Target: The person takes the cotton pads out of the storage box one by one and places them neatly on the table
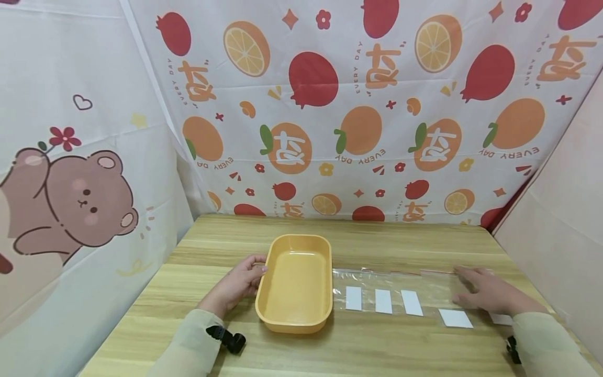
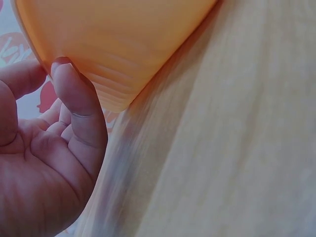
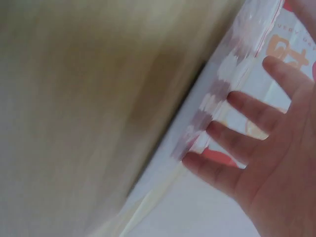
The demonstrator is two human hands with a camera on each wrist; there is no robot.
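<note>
A yellow rectangular plastic tray point(image 1: 294, 283) with raised walls stands on the table, nothing inside it. My left hand point(image 1: 240, 283) pinches its left rim between thumb and fingers; the left wrist view shows the thumb point(image 2: 76, 98) against the outer wall. To the right of the tray lies a row of clear zip bags point(image 1: 391, 280), overlapping, each with a white rectangular patch point(image 1: 412, 303). Over the right end of the row is my right hand point(image 1: 490, 293), partly covering the last bag. Its fingers point(image 3: 256, 111) are spread in the right wrist view; contact with the bag cannot be made out.
The wood-grain table point(image 1: 226, 241) reaches back to a fruit-printed cloth point(image 1: 348, 173). A bear-printed cloth point(image 1: 94, 199) hangs on the left and a plain pale one point(image 1: 560, 209) on the right. Black straps point(image 1: 228, 339) sit on both wrists.
</note>
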